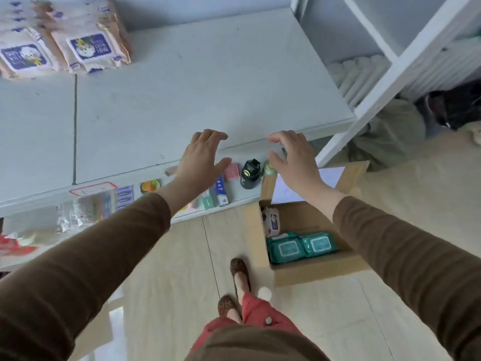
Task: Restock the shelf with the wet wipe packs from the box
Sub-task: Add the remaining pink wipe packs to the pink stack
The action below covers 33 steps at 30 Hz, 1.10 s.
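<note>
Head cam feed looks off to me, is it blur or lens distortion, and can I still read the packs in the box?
Head view: wide-angle bend along the shelf edge; soft motion blur on both hands; teal packs in the box visible, print unreadable; glare patch on the floor at lower left.

We see soft even daylight, no hard shadows, small glare patch on floor (pixel 115 319) btm left, wide-angle bend at edges, overall slight softness, packs on shelf (pixel 86 45) top left motion-blurred, sleeves (pixel 78 277) near cam out of focus.
</note>
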### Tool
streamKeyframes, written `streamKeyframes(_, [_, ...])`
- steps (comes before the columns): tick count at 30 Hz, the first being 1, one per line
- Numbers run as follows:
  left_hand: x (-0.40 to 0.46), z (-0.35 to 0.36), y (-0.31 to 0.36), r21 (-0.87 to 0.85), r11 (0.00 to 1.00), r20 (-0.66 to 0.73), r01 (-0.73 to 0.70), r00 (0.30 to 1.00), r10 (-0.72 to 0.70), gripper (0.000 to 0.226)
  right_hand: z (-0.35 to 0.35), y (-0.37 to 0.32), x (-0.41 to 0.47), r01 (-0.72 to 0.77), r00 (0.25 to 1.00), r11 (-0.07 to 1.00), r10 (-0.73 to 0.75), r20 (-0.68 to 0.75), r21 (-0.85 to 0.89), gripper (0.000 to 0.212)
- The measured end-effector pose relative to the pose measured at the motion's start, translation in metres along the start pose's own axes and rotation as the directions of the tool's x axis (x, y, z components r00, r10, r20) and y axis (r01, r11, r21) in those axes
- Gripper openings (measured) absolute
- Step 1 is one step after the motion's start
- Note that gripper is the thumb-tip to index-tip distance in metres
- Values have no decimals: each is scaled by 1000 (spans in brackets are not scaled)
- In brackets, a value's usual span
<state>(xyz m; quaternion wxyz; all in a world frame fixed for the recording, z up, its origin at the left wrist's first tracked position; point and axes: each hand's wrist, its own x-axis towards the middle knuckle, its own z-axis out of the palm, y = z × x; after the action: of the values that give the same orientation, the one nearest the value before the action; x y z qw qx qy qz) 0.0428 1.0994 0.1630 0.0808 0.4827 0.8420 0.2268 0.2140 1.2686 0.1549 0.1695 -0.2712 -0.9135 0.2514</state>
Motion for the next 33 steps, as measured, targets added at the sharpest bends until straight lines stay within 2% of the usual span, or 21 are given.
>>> streamKeyframes(5, [-34,71,58,-88,996,100,-33,994,42,48,-11,85,-86,-244,961,969,236,142,40,25])
streamKeyframes(8, [-55,119,82,-81,997,201,7,980,10,50,-10,132,-129,-405,891,913,384,244,41,24])
streamKeyframes(12, [-68,189,103,-60,989,343,132,934,-103,51,2,194,-170,-534,785,845,482,390,30,25])
streamKeyframes(19, [-66,324,115,3,899,492,438,782,-383,54,66,294,-191,-597,669,802,476,572,32,27])
streamKeyframes(23, [-53,405,103,22,829,529,559,697,-484,49,122,350,-185,-654,613,754,486,623,56,29])
streamKeyframes(25, [-47,443,91,36,807,530,590,673,-516,54,153,377,-178,-680,592,729,484,644,77,32])
streamKeyframes(27, [-39,475,76,54,773,523,632,642,-560,60,186,400,-171,-662,590,746,458,665,74,37])
streamKeyframes(31, [-25,529,41,103,682,494,724,557,-667,54,253,431,-147,-553,607,830,343,717,71,45])
streamKeyframes(33, [-20,553,25,70,574,475,816,479,-738,54,287,440,-131,-473,631,878,277,725,77,47])
